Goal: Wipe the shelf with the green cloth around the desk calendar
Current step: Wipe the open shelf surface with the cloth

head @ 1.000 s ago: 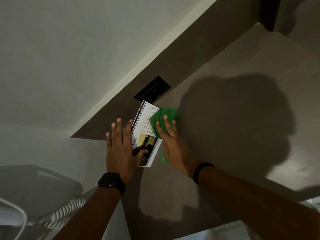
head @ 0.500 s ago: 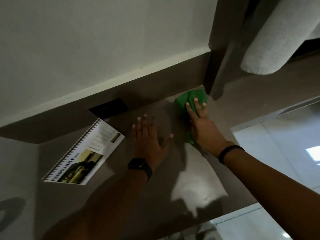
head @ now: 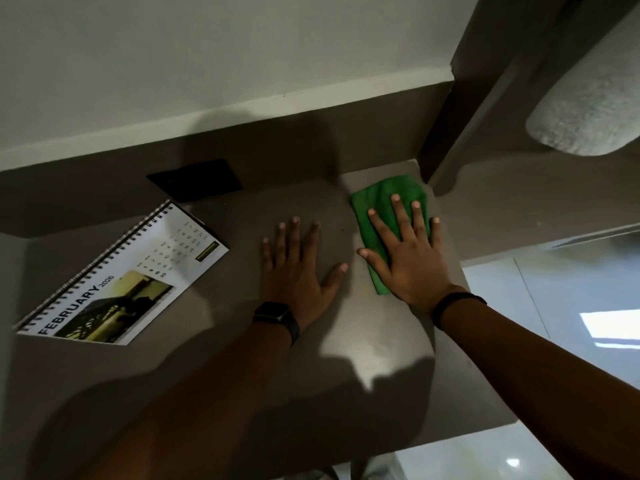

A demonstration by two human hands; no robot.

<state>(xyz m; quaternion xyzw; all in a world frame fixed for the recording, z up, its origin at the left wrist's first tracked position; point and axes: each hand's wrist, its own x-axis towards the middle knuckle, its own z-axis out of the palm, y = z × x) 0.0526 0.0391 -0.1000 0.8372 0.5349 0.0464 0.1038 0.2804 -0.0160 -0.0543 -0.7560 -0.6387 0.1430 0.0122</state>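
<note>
The green cloth (head: 372, 202) lies flat on the brown shelf (head: 221, 368) near its far right corner. My right hand (head: 410, 261) presses down on the cloth with fingers spread, covering most of it. My left hand (head: 298, 271) rests flat and empty on the shelf just left of the cloth, fingers apart, a dark watch on the wrist. The spiral-bound desk calendar (head: 121, 278), showing February, lies on the shelf well to the left of both hands.
A black wall socket (head: 195, 180) sits on the shelf's back panel behind the calendar. A dark upright panel (head: 446, 129) bounds the shelf on the right. A grey padded object (head: 588, 109) is at upper right. A pale tiled floor (head: 554, 296) shows beyond the shelf's right edge.
Both hands left the calendar and moved right along the shelf. The right hand slid the cloth to the far right corner and has now drawn it slightly back. The left hand stays flat.
</note>
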